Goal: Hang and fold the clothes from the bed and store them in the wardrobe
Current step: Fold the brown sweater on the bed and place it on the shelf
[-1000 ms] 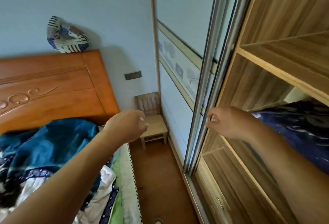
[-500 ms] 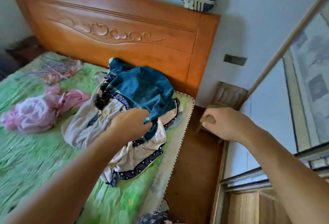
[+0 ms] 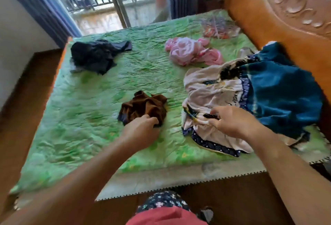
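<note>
On the green bed (image 3: 100,110), near its front edge, the left hand (image 3: 141,131) curls its fingers on the near edge of the brown cloth (image 3: 143,105) — the right hand (image 3: 234,123) pinches the white-and-blue heap (image 3: 215,88) just beside it — with bare cover before the black clothes (image 3: 96,54) and pink clothes (image 3: 191,51) farther back.

1. She leans over with both arms bare, the left arm (image 3: 80,180) coming in from low on the left and the right arm (image 3: 295,171) from low on the right, both stretched forward.
2. The left hand (image 3: 141,130) is knuckles-up, its fingers curled down and gripping the near edge of the brown garment (image 3: 143,105).
3. The right hand (image 3: 234,122), apart from the left, is palm-down, with thumb and curled fingers pinching a fold of the white garment (image 3: 211,90).
4. Both wrists look straight.
</note>
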`<state>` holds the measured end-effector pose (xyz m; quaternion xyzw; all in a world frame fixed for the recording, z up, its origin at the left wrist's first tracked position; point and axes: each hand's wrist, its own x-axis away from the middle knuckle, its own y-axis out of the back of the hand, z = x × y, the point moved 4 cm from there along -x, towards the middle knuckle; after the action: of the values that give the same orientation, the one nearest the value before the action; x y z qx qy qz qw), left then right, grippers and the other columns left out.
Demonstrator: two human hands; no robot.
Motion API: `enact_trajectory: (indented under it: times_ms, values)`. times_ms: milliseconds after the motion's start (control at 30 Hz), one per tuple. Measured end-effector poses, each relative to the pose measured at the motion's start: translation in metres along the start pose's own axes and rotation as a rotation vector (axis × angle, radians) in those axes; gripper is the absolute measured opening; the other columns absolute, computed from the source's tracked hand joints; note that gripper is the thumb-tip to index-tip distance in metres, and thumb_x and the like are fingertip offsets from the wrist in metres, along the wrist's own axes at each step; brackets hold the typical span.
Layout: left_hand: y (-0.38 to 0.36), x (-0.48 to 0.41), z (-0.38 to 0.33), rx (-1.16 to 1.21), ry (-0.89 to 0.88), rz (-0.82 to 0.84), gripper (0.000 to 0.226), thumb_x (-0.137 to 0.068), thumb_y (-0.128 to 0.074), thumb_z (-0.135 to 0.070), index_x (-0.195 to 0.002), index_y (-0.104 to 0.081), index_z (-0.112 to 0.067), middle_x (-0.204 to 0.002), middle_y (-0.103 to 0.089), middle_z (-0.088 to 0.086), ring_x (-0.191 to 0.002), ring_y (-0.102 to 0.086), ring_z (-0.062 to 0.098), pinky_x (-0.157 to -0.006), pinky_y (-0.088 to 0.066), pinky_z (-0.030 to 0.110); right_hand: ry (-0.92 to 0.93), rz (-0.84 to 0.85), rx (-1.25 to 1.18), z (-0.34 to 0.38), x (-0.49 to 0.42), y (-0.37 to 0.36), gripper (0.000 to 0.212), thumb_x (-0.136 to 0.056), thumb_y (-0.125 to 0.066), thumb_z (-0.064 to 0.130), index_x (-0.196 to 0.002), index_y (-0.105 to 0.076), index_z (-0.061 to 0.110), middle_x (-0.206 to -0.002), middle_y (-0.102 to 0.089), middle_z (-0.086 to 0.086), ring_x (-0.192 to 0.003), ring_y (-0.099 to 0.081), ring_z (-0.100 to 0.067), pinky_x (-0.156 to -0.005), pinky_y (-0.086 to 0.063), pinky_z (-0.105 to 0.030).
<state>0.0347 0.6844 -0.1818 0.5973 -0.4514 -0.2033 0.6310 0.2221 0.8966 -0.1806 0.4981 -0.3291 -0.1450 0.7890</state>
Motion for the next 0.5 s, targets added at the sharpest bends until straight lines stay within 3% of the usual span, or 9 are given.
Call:
enact_trajectory:
  times_ms: [133, 267, 500]
  values:
    - [-0.014, 0.028, 0.058, 0.053, 0.121, -0.033, 0.046, -0.094, -0.054, -0.048, -0.136, -0.057, -0.030, -0.128, -0.058, 0.000, -0.113, -0.060, 0.026, -0.089, -0.053, 0.040, 0.136, 0.030, 0.088, 0.060, -0.028, -0.017, 0.035, -0.091, -0.051, 0.056, -0.118, -0.060, 0.035, -0.120, -0.068, -0.003, -0.104, -0.063, -0.027, -0.083, -0.053, -0.039]
    - [-0.027, 0.027, 0.112, 0.089, 0.151, -0.052, 0.045, -0.094, -0.053, -0.046, -0.135, -0.057, -0.028, -0.125, -0.060, 0.000, -0.109, -0.062, 0.024, -0.083, -0.054, 0.036, 0.200, 0.058, 0.143, 0.110, -0.062, -0.035, 0.036, -0.090, -0.051, 0.055, -0.120, -0.058, 0.037, -0.124, -0.067, -0.002, -0.106, -0.063, -0.025, -0.070, -0.043, -0.035]
    - [-0.063, -0.012, 0.215, 0.056, 0.115, 0.035, 0.034, -0.094, -0.051, -0.045, -0.122, -0.058, -0.026, -0.115, -0.058, 0.000, -0.099, -0.062, 0.025, -0.066, -0.048, 0.033, 0.158, 0.144, 0.190, 0.198, -0.137, -0.084, 0.043, -0.089, -0.054, 0.054, -0.127, -0.057, 0.035, -0.129, -0.066, -0.002, -0.115, -0.062, -0.027, -0.088, -0.052, -0.040]
